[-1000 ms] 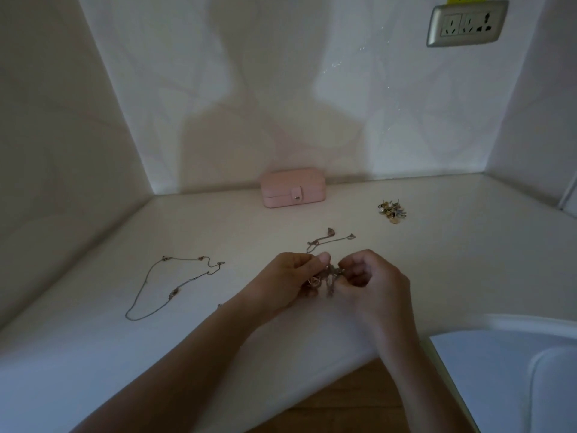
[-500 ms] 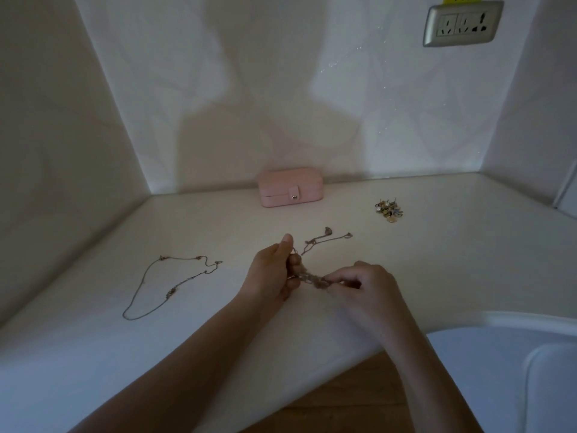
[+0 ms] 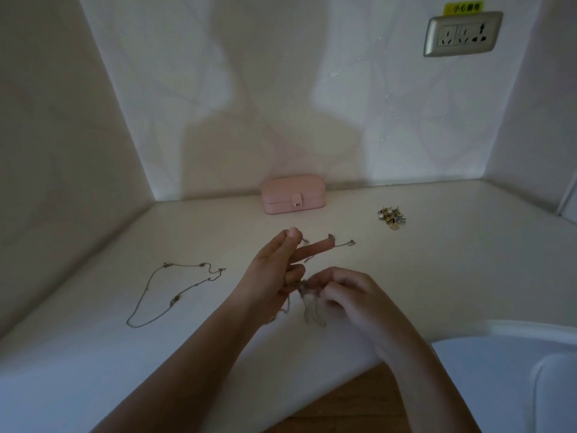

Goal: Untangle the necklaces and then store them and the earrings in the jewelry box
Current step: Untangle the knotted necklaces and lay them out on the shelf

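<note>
Fingers (image 3: 323,278) seemingly on necklaces (image 3: 312,312); box (image 3: 293,190) closed

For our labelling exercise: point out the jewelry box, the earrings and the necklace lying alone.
jewelry box (image 3: 293,184): head view, top of lid.
earrings (image 3: 391,216): head view, middle of pile.
lone necklace (image 3: 174,299): head view, bead on chain.
</note>
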Demonstrator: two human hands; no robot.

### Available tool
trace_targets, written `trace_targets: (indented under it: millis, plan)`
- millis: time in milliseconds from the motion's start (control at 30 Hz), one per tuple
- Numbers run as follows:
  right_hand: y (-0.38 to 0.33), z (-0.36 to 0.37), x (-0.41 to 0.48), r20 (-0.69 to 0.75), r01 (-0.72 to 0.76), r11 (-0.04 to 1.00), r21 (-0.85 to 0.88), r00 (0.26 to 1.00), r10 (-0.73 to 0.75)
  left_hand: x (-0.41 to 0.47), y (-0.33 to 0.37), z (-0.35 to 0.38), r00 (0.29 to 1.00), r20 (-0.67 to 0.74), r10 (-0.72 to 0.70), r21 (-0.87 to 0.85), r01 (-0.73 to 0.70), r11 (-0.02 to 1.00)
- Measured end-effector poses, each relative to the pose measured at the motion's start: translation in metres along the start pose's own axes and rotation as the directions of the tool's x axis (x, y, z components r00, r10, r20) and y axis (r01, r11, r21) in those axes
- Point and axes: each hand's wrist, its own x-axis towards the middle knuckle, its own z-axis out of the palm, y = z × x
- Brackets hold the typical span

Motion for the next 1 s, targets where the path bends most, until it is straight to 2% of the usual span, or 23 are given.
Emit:
trace_targets:
  millis: [167,300,367,467,533,633,667,767,900,1000]
  plan:
    - [0.000,0.005,0.006,0.006,0.041,0.985,0.166,0.999,-0.043,-0.006,0.003,-0.001,0.992,0.124,0.014,-0.010,-0.013,1.000]
    - [-0.003,0.007,0.004,0.178,0.028,0.973,0.228,0.982,-0.070,0.000,0.001,-0.009,0.986,0.168,-0.013,-0.031,0.019,0.999]
    - [-0.004,0.009,0.004,0.216,0.026,0.968,0.251,0.973,-0.082,0.000,0.003,-0.013,0.978,0.207,-0.031,0.003,0.031,1.000]
    - [0.000,0.008,0.008,0.259,0.029,0.957,0.289,0.960,-0.107,0.000,0.008,-0.016,0.972,0.227,-0.055,0.142,0.023,0.990]
    - [0.000,0.006,0.012,0.233,-0.059,0.882,0.467,0.971,-0.059,-0.001,0.009,-0.018,0.973,0.222,-0.060,0.218,0.010,0.976]
    - [0.000,0.006,0.017,0.215,-0.169,0.601,0.781,0.977,-0.006,0.001,0.008,-0.020,0.973,0.218,-0.076,0.282,0.011,0.959]
    - [0.001,0.007,0.019,0.192,-0.154,0.565,0.811,0.981,-0.007,0.001,0.007,-0.020,0.973,0.217,-0.080,0.289,0.014,0.957]
    - [0.003,0.007,0.023,0.060,-0.089,0.512,0.854,0.996,0.073,0.003,0.007,-0.020,0.978,0.183,-0.096,0.294,0.038,0.955]
    - [0.006,-0.011,0.025,-0.127,0.039,0.451,0.891,0.978,0.165,0.005,0.005,-0.021,0.984,0.123,-0.126,0.268,0.090,0.959]
    - [0.009,-0.023,0.027,-0.102,0.031,0.434,0.900,0.985,0.141,0.004,0.002,-0.018,0.980,0.137,-0.144,0.291,0.099,0.952]
